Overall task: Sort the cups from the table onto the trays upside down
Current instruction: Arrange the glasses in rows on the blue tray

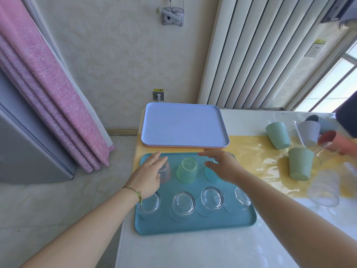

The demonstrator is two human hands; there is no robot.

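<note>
Centre frame, my left hand (146, 178) and right hand (224, 167), fingers spread and holding nothing, hover over upturned cups (186, 170) on the teal tray (193, 227). Cups at right (300, 163) look light and slippery: best gripped round the sides.

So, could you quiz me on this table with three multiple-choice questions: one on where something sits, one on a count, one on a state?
1. Where is the lavender tray?
A) on the floor
B) just beyond the teal tray
C) resting on top of cups

2. How many clear glasses stand in the teal tray's near row?
A) two
B) six
C) four

3. How does the light green cup stand?
A) upside down
B) on its side
C) mouth up

Answers: 1 B, it lies past the teal tray's far edge; 2 C, four sit side by side; 3 A, its narrower base faces up.
</note>
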